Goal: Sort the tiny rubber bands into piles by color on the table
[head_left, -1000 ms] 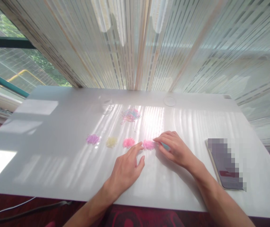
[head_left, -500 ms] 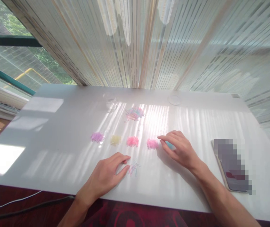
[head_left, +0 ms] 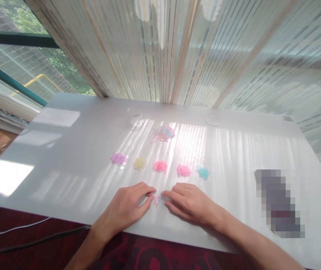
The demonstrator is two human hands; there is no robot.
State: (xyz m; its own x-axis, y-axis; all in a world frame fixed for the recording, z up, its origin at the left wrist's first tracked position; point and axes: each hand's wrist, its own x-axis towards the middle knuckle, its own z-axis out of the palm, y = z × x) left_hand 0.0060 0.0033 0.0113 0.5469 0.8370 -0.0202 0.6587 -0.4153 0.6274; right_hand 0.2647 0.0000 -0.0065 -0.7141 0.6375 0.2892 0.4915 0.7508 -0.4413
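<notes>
The fingertips of the left hand (head_left: 126,208) and right hand (head_left: 190,202) meet over a small cluster of pink bands (head_left: 157,200) near the table's (head_left: 64,165) front edge. Fingers are loosely curled, palms down; whether either pinches a band cannot be told. Beyond lies a row of piles: purple (head_left: 118,158), yellow (head_left: 139,163), pink (head_left: 160,166), magenta (head_left: 183,170), teal (head_left: 203,173). A mixed heap (head_left: 163,133) lies farther back.

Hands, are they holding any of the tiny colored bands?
Neither clearly grips anything; fingers of both hands touch the small pink bands lying flat on the table.
</notes>
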